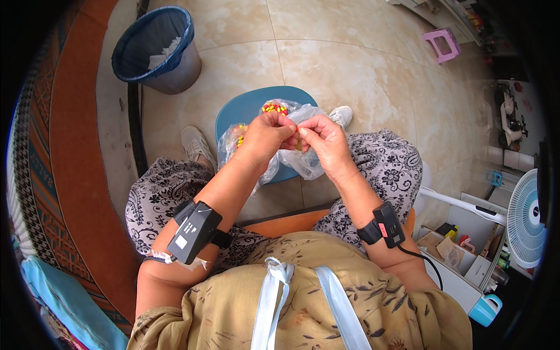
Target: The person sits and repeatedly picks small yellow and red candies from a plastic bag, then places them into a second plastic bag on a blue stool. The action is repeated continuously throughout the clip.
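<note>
My left hand and my right hand meet above a blue stool, fingertips almost touching. Between them is a small red piece, pinched at least by my right thumb and finger; whether my left fingers also hold something is hidden. A clear plastic bag with small red and yellow pieces lies behind my hands. Another clear bag, holding similar yellow and red pieces, sits left of my left hand. More crumpled clear plastic spreads under my right hand, with something yellowish partly hidden by the fingers.
A lined waste bin with white scraps stands at the upper left. My shoes flank the stool on the tiled floor. A pink stool is at the upper right. A fan and a box of items are at the right.
</note>
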The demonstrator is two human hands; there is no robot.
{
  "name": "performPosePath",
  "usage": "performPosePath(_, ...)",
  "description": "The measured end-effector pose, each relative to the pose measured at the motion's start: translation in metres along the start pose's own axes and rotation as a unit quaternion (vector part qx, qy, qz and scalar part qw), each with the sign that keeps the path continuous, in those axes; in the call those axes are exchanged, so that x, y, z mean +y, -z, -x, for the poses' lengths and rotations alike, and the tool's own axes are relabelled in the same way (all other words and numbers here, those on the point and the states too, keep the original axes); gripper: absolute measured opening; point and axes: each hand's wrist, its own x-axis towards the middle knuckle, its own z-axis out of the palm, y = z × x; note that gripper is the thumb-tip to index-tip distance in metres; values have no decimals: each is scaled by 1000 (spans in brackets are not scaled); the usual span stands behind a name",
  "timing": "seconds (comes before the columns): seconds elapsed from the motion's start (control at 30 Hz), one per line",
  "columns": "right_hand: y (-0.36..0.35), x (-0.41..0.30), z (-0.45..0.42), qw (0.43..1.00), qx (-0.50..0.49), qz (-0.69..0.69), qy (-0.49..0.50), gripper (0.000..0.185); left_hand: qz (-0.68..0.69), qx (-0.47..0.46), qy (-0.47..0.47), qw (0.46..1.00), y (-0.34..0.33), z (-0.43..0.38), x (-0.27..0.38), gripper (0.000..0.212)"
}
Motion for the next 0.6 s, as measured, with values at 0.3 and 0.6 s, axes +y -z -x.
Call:
performPosePath(0.3,-3,-2,-3,1000,0,-12,-7,4,38,8,3,999,0,1,3,7)
performPosePath(0.6,-4,-5,-4,999,-2,-33,-9,5,44,3,10,999,0,2,6,9)
